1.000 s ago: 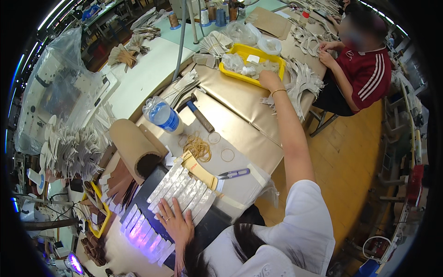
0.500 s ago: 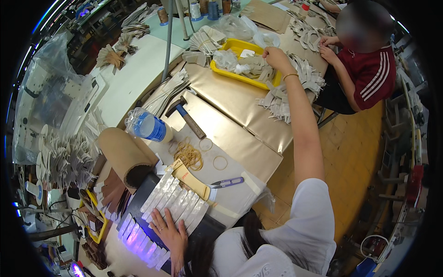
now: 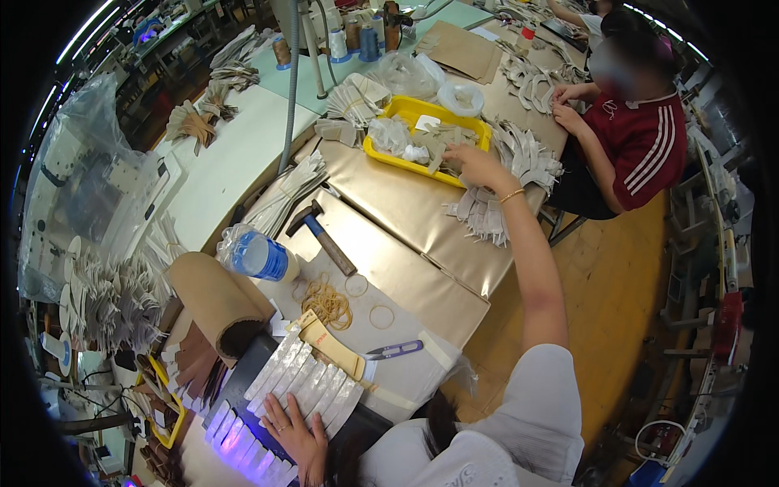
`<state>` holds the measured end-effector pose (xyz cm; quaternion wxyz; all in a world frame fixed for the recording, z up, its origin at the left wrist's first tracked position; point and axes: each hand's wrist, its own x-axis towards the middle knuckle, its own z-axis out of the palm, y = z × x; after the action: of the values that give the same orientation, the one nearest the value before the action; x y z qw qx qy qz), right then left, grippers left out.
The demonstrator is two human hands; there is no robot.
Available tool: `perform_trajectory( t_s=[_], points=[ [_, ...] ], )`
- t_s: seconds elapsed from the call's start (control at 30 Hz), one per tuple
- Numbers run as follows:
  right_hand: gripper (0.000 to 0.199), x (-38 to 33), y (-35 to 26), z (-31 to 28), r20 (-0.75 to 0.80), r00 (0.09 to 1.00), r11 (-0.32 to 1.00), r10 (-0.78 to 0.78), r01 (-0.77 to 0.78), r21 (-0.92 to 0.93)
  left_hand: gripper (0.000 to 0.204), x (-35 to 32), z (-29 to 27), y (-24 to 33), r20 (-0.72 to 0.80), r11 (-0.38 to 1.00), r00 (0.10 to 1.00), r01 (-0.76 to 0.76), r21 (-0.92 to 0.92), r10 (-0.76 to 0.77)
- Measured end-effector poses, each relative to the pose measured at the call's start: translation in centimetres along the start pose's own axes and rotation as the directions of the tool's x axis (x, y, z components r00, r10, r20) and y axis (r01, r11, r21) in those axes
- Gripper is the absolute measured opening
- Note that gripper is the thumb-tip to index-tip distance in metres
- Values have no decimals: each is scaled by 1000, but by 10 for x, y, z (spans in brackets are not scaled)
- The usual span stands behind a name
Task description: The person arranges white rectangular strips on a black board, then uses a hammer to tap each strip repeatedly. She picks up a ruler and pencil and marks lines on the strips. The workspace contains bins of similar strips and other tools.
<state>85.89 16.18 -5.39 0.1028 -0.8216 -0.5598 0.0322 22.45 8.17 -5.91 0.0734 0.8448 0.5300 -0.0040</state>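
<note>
My left hand (image 3: 296, 434) lies flat with its fingers spread on a row of pale, glossy strips (image 3: 312, 373) on a dark board. A second row of pale strips (image 3: 239, 442) beside it is lit violet. My right arm stretches far forward. My right hand (image 3: 475, 165) is over the near right side of a yellow tray (image 3: 398, 165), its fingers bent together at the beige cut pieces (image 3: 445, 140) inside. What its fingertips hold, if anything, cannot be made out. Crumpled clear plastic (image 3: 389, 134) fills the tray's left part.
Near my left hand are purple-handled thread snips (image 3: 395, 350), rubber bands (image 3: 327, 307), a hammer (image 3: 324, 239), a bottle (image 3: 260, 256) and a brown roll (image 3: 215, 300). Bundled pieces (image 3: 523, 154) lie right of the tray. Another person in a red shirt (image 3: 641, 150) works at the far right.
My right hand has come down from above the tray's far right side to the beige pieces at its near side. My left hand stays on the strips. The whole view has shifted slightly.
</note>
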Motion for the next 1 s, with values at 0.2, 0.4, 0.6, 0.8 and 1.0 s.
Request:
perform_trajectory(
  t_s=[0.2,0.4,0.6,0.8,1.0],
  points=[
    [46,36,32,-24,-91,983,987,157,-153,55,65,-4,6,-6,-26,1000,1000,-15,17,15],
    [51,83,57,15,88,988,991,128,-123,-59,62,0,0,-2,0,1000,1000,-7,-17,7],
    [37,121,62,-14,181,979,994,95,-102,28,63,-1,-9,2,35,1000,999,5,-11,-4],
    [35,126,50,-50,177,970,951,167,-206,230,63,0,-11,7,26,1000,1000,13,-15,-13],
    [45,126,31,-35,35,996,944,79,-86,317,63,-3,1,-4,-42,1000,999,-21,-4,20]
  ],
)
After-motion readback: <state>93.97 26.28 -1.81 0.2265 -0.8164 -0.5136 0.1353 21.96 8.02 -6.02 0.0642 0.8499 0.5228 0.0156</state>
